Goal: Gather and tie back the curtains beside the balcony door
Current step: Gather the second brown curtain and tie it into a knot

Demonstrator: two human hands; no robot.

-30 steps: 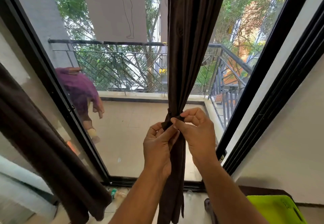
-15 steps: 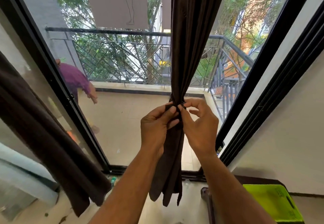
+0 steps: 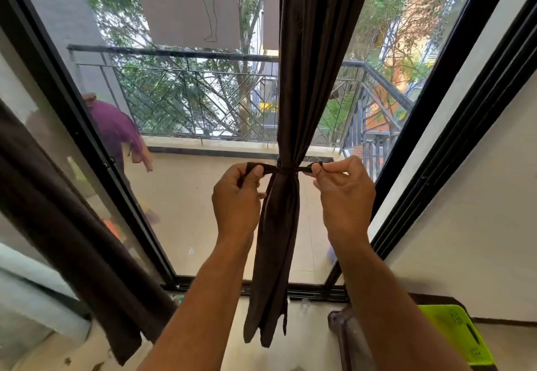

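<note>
Outward from the fingers: those of the left hand were curled round one end of the dark tie strip, thumb pressed on top, and those of the right hand pinched the other end between thumb and forefinger. The strip ran taut between the two hands and wrapped round the gathered brown curtain, cinching it to a narrow neck level with the hands. Above the tie the curtain hung in straight folds; below it the cloth fell loose to a ragged end above the door sill.

Behind the curtain stood the glass balcony door in its black frame, which slanted up on the right beside a white wall. To the left, a second brown curtain hung ungathered along the other frame edge, well apart from the hands. Beyond the glass lay a pale tiled balcony floor, a black metal railing and trees; a person in a purple top was bent over near the left frame. At lower right, a lime-green plastic piece sat just beside the right forearm, near the wall. The pale floor showed between the forearms and below the curtain's end.
</note>
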